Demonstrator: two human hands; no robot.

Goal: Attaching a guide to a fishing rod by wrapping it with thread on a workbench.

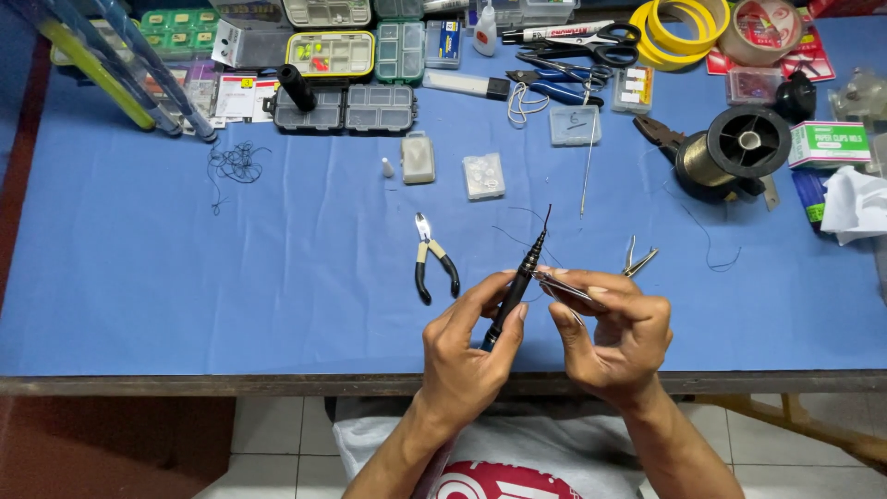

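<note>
My left hand [467, 346] grips a slim black rod tip [522, 277] that points up and away over the blue table cover [185, 286]. My right hand [614, 333] pinches a thin metal tool [565, 287] laid against the black rod's shaft, and a fine dark line runs off from there. Both hands hover near the table's front edge. Small black-handled pliers [432, 260] lie just left of my hands. A small metal clip tool [637, 261] lies just beyond my right hand.
Tackle boxes [344, 108], scissors [577, 39], yellow tape rolls [679, 30], a line spool [735, 148], a small carton [829, 144], tissue [855, 203], a long needle [588, 166], small plastic packets [484, 176] and a tangle of black thread [236, 166] crowd the far side.
</note>
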